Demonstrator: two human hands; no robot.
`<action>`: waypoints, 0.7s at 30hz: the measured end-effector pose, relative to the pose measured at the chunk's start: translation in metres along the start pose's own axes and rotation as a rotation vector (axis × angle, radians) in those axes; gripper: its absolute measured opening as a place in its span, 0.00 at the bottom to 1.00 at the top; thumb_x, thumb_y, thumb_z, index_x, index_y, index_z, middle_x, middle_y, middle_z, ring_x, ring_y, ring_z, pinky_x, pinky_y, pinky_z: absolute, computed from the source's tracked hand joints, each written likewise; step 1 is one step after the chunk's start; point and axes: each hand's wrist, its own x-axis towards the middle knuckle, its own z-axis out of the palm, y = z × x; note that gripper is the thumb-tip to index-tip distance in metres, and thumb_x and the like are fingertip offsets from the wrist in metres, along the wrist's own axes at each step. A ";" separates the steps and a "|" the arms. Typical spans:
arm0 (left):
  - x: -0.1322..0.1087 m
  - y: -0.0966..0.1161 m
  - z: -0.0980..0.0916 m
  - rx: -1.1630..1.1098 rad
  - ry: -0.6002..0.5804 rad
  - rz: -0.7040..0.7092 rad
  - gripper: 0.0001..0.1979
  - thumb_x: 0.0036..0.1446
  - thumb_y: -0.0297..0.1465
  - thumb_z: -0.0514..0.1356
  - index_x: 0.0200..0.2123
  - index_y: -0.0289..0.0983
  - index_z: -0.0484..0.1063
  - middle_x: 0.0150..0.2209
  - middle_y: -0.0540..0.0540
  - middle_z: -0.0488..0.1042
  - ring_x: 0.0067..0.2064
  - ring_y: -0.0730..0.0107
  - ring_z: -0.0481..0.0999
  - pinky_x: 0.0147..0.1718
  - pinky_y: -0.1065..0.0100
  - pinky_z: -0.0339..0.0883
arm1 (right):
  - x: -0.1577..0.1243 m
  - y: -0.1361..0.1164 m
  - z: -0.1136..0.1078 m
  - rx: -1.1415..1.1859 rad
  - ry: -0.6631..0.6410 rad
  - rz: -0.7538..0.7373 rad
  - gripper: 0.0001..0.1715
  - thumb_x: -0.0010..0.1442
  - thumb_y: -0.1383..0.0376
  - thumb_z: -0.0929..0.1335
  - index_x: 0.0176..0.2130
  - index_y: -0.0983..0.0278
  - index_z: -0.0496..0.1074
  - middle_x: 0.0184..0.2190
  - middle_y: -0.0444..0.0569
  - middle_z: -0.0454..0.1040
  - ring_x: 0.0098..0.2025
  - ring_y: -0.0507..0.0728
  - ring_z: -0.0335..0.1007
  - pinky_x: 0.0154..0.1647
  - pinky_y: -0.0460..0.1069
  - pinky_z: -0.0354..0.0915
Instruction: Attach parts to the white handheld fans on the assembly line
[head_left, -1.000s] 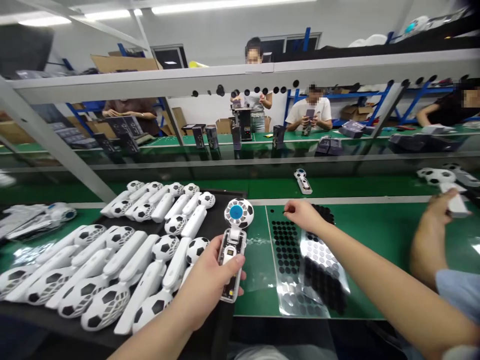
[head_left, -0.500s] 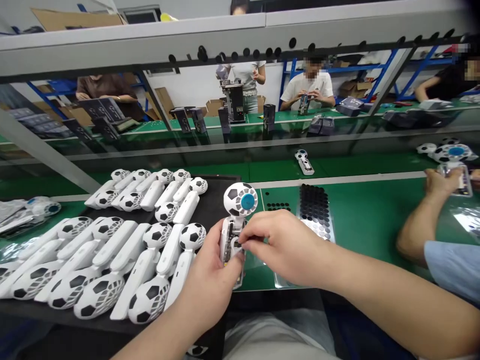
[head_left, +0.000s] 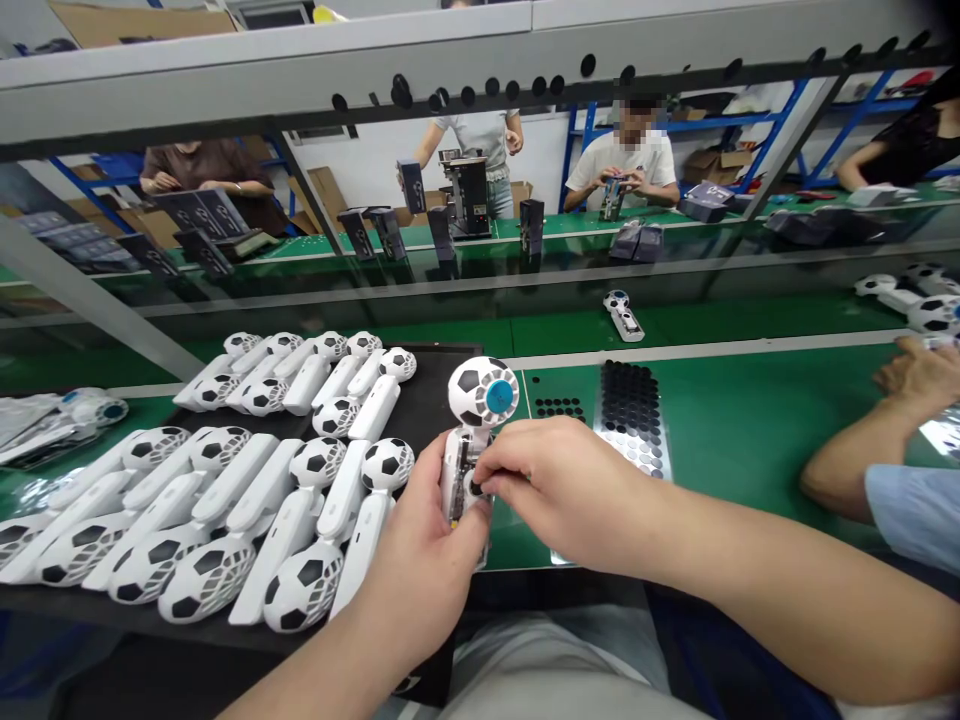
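Upright in front of me is a handheld fan (head_left: 484, 392) with a soccer-ball head and a blue round centre. My left hand (head_left: 424, 535) is wrapped round its white handle, whose open side shows dark parts inside. My right hand (head_left: 551, 480) has thumb and forefinger pinched over that opening, at a small black disc that the fingertips partly cover. Just beyond my right hand lie a sheet of black round stickers (head_left: 630, 395) and a few rows of loose black discs (head_left: 559, 408).
Many white soccer-ball fans (head_left: 214, 575) lie in black trays (head_left: 442, 375) at left. Another opened fan (head_left: 622, 315) rests on the green conveyor ahead. A co-worker's arm (head_left: 862, 430) reaches in at right. Bagged parts (head_left: 56, 425) lie far left, and a metal beam (head_left: 465, 65) crosses above.
My hands keep nearly the same hold on the fan; a dark disc now shows at my right fingertips. The co-worker's hand at right has moved away. Across the line, a person now holds a box.
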 end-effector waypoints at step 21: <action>-0.006 0.002 0.001 0.042 -0.007 0.056 0.21 0.62 0.29 0.56 0.58 0.45 0.61 0.58 0.50 0.70 0.59 0.63 0.68 0.57 0.66 0.63 | -0.006 -0.002 0.023 -0.117 0.166 -0.069 0.08 0.57 0.75 0.70 0.31 0.64 0.77 0.29 0.45 0.77 0.32 0.53 0.73 0.34 0.46 0.65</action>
